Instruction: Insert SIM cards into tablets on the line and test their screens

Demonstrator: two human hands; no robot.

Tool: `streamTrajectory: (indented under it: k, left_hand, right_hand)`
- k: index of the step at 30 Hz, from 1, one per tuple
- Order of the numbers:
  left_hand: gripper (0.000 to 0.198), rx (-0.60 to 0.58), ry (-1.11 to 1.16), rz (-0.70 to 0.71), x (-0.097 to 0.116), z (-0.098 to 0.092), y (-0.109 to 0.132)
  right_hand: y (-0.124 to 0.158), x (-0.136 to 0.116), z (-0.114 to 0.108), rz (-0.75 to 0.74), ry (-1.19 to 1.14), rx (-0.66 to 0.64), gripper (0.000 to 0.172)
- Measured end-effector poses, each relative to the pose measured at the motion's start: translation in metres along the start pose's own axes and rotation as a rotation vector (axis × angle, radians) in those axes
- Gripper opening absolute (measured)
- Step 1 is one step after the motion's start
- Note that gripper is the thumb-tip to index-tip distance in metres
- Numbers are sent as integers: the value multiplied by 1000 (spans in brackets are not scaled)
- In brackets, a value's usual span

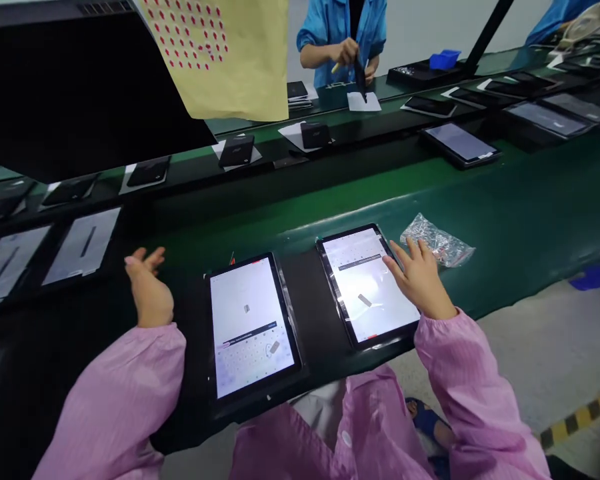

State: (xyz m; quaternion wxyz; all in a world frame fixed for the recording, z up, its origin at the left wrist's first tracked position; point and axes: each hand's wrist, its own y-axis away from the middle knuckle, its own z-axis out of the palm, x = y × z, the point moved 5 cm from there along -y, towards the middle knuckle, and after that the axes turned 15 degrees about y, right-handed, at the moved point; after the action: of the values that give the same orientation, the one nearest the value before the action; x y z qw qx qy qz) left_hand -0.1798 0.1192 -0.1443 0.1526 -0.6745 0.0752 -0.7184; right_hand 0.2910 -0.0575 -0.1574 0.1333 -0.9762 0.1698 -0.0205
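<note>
Two tablets with lit white screens lie side by side on black matting at the bench's front edge. The left tablet [247,300] shows a keyboard at its lower end. Beyond its left side, my left hand [149,288] is raised with fingers apart, holding nothing. My right hand [423,280] is over the right edge of the right tablet [375,303], fingers spread and nothing held; whether the fingertips touch the screen I cannot tell. A clear plastic bag [437,241] with small reddish bits lies just behind that hand.
Several tablets lie at the left, one of them here [85,243]. Another tablet [463,143] rests at the back right. Black devices on white papers line the far strip. Across the bench a person in blue [343,40] handles a dark item. A black monitor [80,87] overhangs the upper left.
</note>
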Motion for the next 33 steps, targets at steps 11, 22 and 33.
streamTrajectory:
  k: [11,22,33]
  left_hand:
    - [46,-399,-369,-80,15,175,38]
    - [37,-561,-178,-555,-62,296,28]
    - [37,10,489,-597,45,295,44]
  right_hand:
    - [-1,-19,8,-38,-49,103,56]
    - [62,52,21,-186,-709,-641,122]
    - [60,13,2,-131,-1069,-115,112]
